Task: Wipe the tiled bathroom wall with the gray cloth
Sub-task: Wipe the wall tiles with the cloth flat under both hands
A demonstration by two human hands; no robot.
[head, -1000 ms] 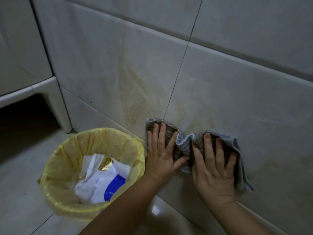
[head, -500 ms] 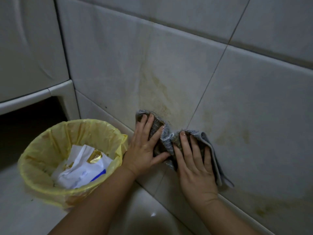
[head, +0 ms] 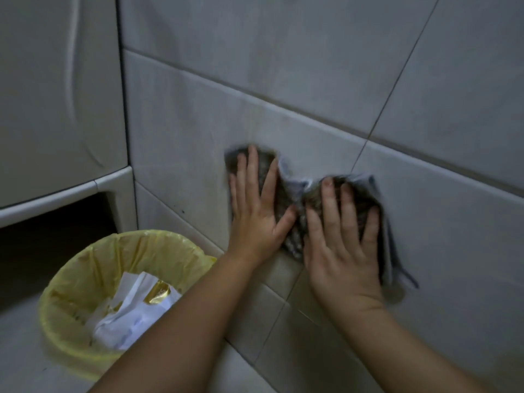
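Observation:
A crumpled gray cloth [head: 295,181] lies flat against the pale tiled wall [head: 283,66], low down and left of a vertical grout line. My left hand [head: 256,211] presses its left part with straight, spread fingers. My right hand [head: 340,236] presses its right part the same way, and the cloth's right edge [head: 388,251] hangs past that hand. Both palms hide most of the cloth's middle. The picture is a little blurred around the cloth.
A bin with a yellow liner [head: 93,268], holding white paper and a gold scrap, stands on the floor at the lower left under my left forearm. A white cabinet [head: 56,95] with a dark gap below fills the left side.
Both hands and the cloth have slid left and upward along the wall, past the vertical grout line and over the yellowish stained patch. The camera view has shifted too.

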